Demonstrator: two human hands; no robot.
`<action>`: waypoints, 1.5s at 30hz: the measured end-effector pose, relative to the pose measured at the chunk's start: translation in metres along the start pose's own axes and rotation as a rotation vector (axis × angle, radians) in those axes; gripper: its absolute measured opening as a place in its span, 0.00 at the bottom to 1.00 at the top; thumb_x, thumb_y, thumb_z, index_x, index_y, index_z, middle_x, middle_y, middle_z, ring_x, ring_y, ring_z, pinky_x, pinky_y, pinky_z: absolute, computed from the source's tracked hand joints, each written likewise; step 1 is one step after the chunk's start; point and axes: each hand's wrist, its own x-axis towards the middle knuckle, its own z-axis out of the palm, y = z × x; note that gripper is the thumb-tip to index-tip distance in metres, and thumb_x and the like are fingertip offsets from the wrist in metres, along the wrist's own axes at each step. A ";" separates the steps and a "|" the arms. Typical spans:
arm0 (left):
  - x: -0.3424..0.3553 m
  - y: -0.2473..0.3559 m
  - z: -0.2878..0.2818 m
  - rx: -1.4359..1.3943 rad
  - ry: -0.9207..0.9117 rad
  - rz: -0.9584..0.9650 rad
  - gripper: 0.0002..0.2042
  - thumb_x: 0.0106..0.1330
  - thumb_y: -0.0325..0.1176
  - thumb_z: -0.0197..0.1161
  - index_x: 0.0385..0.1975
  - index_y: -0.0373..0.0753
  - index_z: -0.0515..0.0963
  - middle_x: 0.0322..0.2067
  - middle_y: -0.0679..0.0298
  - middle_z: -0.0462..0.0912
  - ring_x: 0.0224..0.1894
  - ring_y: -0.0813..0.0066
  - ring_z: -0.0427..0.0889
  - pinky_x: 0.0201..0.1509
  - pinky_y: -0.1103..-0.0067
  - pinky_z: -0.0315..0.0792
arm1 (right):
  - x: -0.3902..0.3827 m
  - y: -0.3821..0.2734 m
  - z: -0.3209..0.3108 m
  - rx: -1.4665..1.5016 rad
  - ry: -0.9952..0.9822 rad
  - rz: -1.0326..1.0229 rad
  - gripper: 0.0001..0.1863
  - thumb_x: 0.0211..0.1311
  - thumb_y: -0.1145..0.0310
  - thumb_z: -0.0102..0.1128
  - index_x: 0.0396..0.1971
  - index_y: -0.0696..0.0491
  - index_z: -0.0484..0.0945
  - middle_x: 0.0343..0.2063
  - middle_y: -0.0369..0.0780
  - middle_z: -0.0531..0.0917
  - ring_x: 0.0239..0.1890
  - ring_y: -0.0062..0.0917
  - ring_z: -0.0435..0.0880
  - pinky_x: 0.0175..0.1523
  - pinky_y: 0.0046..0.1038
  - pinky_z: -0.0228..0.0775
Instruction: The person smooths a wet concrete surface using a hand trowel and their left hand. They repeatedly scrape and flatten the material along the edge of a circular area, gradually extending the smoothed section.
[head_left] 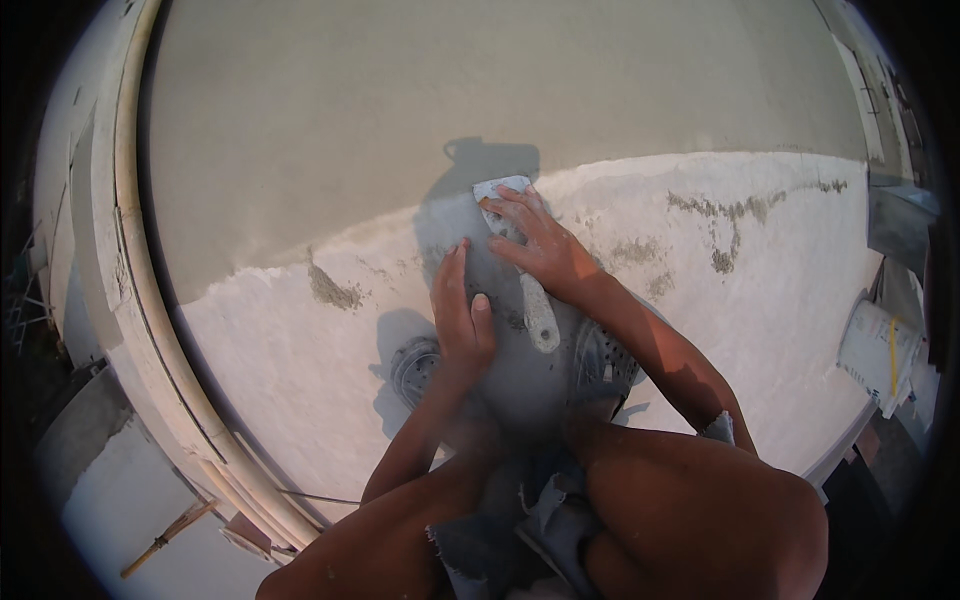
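Note:
A putty knife with a pale, cement-smeared handle lies at a slant against the surface, its broad blade pointing away from me. My right hand is over its neck, fingers laid along the blade and pressing it down near the edge of the smooth grey cement coat. Just left of it is my left hand, its fingers straight and its thumb raised, with nothing in it. On the near side the surface is bare and whitish, with rough grey cement splashes.
My shoes stand on the white part, between bent knees. A long bamboo pole runs along the left edge. Beyond the right edge sits a white bucket-like container with a yellow strip. Lower left lies a thin stick.

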 end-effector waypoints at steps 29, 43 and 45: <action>-0.003 0.001 -0.004 0.040 -0.019 -0.031 0.31 0.84 0.46 0.42 0.75 0.27 0.60 0.73 0.45 0.68 0.76 0.41 0.63 0.79 0.55 0.55 | -0.001 -0.033 -0.042 -0.081 0.143 0.229 0.24 0.64 0.73 0.65 0.61 0.48 0.83 0.67 0.42 0.79 0.73 0.41 0.74 0.77 0.50 0.65; -0.003 -0.008 -0.001 0.013 0.004 -0.005 0.31 0.84 0.47 0.42 0.75 0.27 0.60 0.73 0.45 0.68 0.75 0.41 0.64 0.79 0.54 0.55 | -0.005 -0.031 -0.031 -0.072 0.004 0.172 0.30 0.62 0.79 0.62 0.67 0.49 0.79 0.66 0.40 0.81 0.72 0.40 0.75 0.78 0.48 0.65; -0.002 -0.005 0.001 0.017 0.002 -0.003 0.30 0.84 0.46 0.42 0.75 0.27 0.60 0.73 0.45 0.68 0.75 0.41 0.64 0.79 0.54 0.55 | 0.002 -0.021 -0.036 -0.110 0.047 0.207 0.30 0.62 0.80 0.61 0.66 0.49 0.80 0.66 0.40 0.81 0.72 0.39 0.76 0.77 0.47 0.67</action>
